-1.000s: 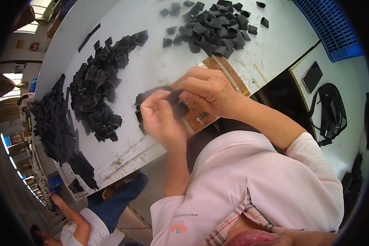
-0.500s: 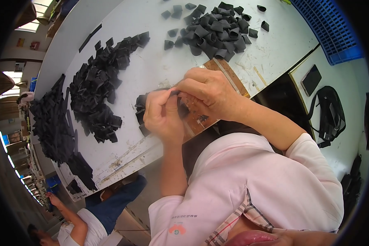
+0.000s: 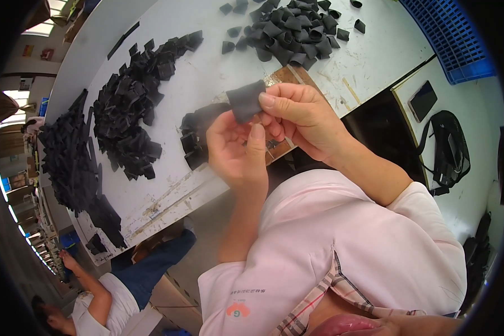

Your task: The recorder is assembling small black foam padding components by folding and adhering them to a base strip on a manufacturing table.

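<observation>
A small black piece, like a flattened loop of sheet material (image 3: 246, 101), is raised over the table's near edge. My right hand (image 3: 299, 115) pinches it by its right side between thumb and fingers. Just below and left of it, my left hand (image 3: 238, 148) is loosely curled, its thumb apart from its fingers; the fingertips lie at the piece's lower edge, partly hidden. Beneath my hands is a brown wooden board (image 3: 290, 77). More black pieces (image 3: 195, 137) lie on the table to the left of my left hand.
Black looped pieces (image 3: 291, 33) are heaped at the back of the white table (image 3: 176, 106). Flat black pieces (image 3: 129, 106) and black strips (image 3: 67, 162) form piles leftward. A blue crate (image 3: 451, 45), phone (image 3: 423, 101) and black mesh bag (image 3: 452, 148) are right. Another person (image 3: 103, 302) sits lower left.
The black piece, mostly hidden between my closely joined hands before, is now lifted into view in my right hand. My left fingers have loosened and moved slightly lower. The view has shifted slightly.
</observation>
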`<state>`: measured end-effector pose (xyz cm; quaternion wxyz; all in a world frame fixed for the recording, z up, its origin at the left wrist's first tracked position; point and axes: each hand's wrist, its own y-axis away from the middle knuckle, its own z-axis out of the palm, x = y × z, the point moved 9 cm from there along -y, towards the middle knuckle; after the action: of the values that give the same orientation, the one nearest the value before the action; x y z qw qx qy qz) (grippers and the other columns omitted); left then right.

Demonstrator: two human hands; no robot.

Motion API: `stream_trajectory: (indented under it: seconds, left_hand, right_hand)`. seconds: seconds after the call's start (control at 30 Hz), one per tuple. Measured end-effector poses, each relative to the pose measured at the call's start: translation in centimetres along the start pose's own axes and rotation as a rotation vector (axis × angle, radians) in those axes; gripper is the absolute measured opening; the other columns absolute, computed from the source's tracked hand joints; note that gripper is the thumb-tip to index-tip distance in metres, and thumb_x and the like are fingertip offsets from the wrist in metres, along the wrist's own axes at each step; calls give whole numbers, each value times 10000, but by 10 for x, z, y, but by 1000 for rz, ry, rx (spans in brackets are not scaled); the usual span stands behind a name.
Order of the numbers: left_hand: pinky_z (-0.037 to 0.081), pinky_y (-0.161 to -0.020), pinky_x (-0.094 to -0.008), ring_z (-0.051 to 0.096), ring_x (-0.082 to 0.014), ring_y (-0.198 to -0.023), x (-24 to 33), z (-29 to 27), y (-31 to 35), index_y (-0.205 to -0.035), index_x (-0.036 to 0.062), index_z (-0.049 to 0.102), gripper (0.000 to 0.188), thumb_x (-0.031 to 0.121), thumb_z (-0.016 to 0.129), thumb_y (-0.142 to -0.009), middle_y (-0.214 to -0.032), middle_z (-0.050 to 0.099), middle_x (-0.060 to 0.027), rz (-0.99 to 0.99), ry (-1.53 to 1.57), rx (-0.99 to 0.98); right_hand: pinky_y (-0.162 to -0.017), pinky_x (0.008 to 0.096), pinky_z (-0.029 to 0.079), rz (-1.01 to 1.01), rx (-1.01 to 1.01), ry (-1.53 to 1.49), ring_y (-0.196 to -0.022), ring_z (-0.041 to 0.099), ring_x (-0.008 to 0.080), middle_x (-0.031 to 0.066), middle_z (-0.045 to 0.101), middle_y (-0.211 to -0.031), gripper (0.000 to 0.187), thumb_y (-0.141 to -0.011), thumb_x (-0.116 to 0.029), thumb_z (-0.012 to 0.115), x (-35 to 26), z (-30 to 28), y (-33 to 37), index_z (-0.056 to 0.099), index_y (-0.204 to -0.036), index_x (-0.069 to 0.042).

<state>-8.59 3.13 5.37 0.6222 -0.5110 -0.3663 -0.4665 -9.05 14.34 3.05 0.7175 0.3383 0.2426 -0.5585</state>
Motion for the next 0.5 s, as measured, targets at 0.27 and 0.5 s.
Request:
stream_trajectory:
  seconds: [0.27, 0.5]
  left_hand:
    - [444, -633, -193, 550, -85, -670, -20, -14, 10, -872, -30, 548, 80, -1, 561, -799, -767, 593, -69, -164, 10, 54]
    - [460, -515, -180, 540, -80, -548, -37, 3, 20, -854, -10, 517, 62, -30, 534, -798, -713, 583, -65, -424, -76, -182]
  right_hand:
    - [-513, 182, 481, 104, -7, 260, -587, 546, 80, 32, 565, -683, 207, -856, -207, 534, 26, -18, 10, 571, -835, -5]
    - [-438, 195, 398, -110, -90, 506, -529, 508, 76, 35, 573, -637, 275, -819, -239, 583, 16, -20, 2, 588, -776, 32]
